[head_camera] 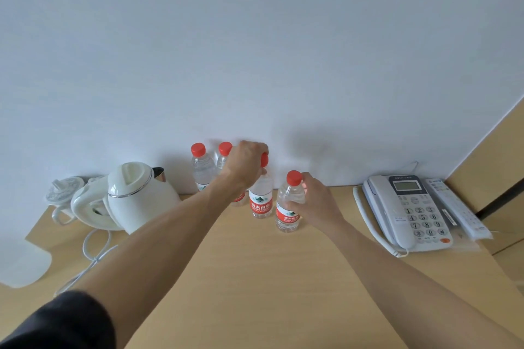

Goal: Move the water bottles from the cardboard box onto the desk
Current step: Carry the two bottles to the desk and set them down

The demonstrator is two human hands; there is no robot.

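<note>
We note white electric kettle [136, 195] at left of wooden surface [255, 278], cord trailing. Two red-capped water bottles [202, 167] upright against wall. Left hand [245, 164] curled over cap of third bottle [261, 201], upright. Right hand [314, 201] wrapped round fourth bottle [287, 207], standing just beside third. Desk telephone [408, 210] and remote control [456, 207] at right.

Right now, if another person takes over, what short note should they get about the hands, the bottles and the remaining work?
Left hand grips the top of one bottle. Right hand holds the nearest bottle by its body. Both stand on the desk. Two more bottles stand behind by the wall, beside the kettle. Done: four bottles on the desk. Left: release both; the cardboard box is out of view, so check it.
</note>
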